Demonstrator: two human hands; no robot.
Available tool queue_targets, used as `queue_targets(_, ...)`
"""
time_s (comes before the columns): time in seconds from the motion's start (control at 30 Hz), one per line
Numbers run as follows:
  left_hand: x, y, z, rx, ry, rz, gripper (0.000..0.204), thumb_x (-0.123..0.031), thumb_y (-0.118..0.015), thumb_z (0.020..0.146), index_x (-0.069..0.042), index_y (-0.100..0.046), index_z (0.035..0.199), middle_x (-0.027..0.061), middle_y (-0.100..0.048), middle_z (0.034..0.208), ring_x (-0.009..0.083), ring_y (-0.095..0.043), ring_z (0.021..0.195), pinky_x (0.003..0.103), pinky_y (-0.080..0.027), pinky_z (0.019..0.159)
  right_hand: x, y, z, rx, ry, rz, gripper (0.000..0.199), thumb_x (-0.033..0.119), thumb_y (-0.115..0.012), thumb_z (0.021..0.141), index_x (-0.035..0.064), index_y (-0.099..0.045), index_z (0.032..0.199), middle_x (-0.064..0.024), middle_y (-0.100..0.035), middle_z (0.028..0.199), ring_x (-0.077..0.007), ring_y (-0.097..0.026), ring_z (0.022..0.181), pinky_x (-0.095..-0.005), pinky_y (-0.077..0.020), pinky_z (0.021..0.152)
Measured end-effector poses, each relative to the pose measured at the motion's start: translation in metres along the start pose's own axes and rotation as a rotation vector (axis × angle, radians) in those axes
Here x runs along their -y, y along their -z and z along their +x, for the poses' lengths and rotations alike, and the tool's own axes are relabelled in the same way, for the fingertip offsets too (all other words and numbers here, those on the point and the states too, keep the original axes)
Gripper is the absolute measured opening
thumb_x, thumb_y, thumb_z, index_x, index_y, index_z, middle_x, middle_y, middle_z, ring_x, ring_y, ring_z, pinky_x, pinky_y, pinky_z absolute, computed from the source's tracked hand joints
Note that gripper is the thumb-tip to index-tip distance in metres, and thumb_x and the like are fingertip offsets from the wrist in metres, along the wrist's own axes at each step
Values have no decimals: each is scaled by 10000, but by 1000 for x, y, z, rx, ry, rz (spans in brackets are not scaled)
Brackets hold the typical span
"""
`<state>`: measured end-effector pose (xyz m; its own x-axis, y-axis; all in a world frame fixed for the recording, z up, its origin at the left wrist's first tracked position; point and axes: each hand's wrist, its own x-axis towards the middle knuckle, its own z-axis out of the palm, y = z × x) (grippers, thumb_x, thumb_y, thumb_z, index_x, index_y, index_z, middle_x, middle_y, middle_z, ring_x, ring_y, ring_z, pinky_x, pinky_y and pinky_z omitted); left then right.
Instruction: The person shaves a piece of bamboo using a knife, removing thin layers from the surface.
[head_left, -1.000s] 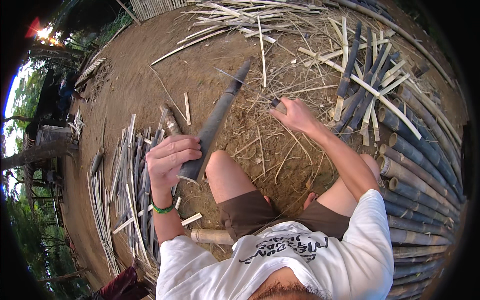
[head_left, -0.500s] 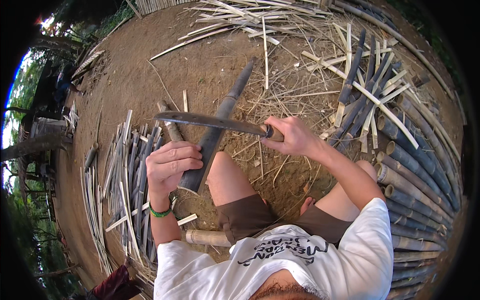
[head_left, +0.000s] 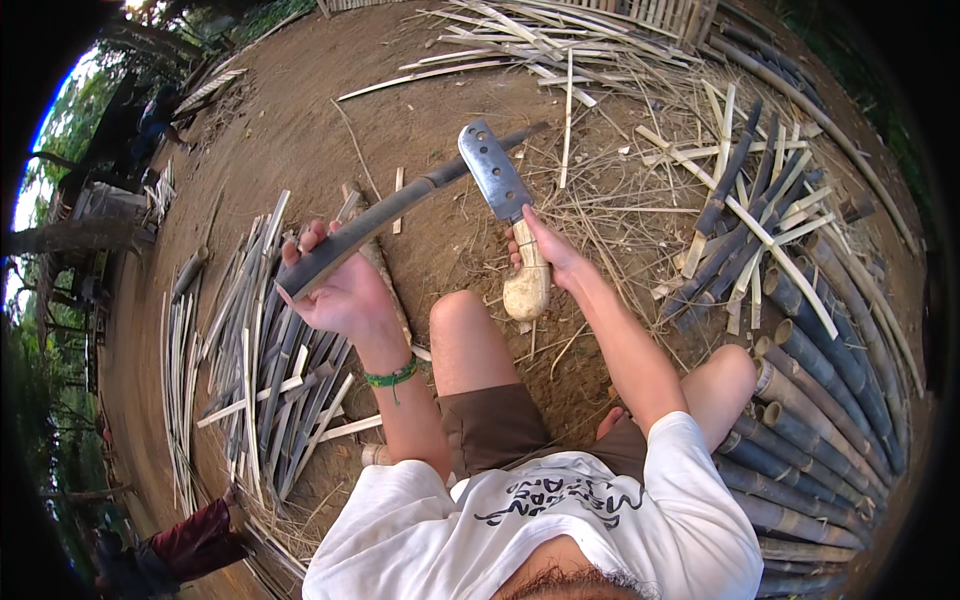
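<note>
On my left, the stack of split strips (head_left: 262, 350) lies on the dirt, just beyond my forearm. My left hand (head_left: 350, 298) has rolled over: half a second ago its knuckles faced up, and now the palm does, fingers loosely curled about the near end of the dark bamboo piece (head_left: 390, 208). The piece has turned with it, showing a narrower side, and slants up and away to the right. Next comes the cleaver (head_left: 493, 168), which lay level across the bamboo and now stands with its blade pointing away from me; it overlaps the piece in view, but I cannot tell whether they touch. My right hand (head_left: 550, 248) is closed round its pale handle (head_left: 526, 275). I judge this a pause between strokes, the bamboo being turned or checked. Farther right lie dark poles (head_left: 800, 420).
</note>
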<state>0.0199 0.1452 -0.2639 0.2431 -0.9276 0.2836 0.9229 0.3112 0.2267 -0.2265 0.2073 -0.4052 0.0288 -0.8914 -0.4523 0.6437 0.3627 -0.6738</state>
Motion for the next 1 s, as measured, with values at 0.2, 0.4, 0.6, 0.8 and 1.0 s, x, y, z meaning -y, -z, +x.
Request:
queue_targets(0.2,-3,0,14,-282,-49,20,661,-635,-222,974,-108,-457,650,67,-397,578,266,-433,633,460,-400,785,5,8,27,-117,63,21,476,550,-517,980,75,-500,965,-49,-593,685,-129,-600,541,-265,-522,464)
queue_targets(0.4,-20,-10,20,-214,-40,84,575,-580,-287,965,-126,-392,628,52,-355,563,241,-406,589,436,-420,744,-25,-47,-19,214,-56,22,406,461,-555,973,56,-530,951,-38,-572,645,-115,-561,487,-254,-504,439)
queue_targets(0.6,-12,-18,21,-228,-12,121,475,-472,-353,937,-138,-380,599,32,-337,541,206,-394,556,369,-425,682,-12,-20,-2,119,-39,240,416,465,-549,978,50,-512,974,-29,-552,630,-108,-531,464,-259,-503,438)
queue_targets(0.8,-24,-13,37,-331,-22,106,412,-374,-334,910,-153,-347,563,30,-310,503,211,-349,506,388,-408,652,-26,-40,-12,211,-87,199,425,458,-541,983,37,-491,1009,-32,-550,621,-130,-548,463,-260,-502,427)
queue_targets(1.0,-37,-10,39,-387,-58,117,422,-371,-323,925,-155,-346,564,30,-306,497,207,-335,503,386,-382,638,-44,-71,-36,280,-99,34,426,473,-499,993,47,-502,988,-7,-543,611,-99,-527,439,-234,-487,424)
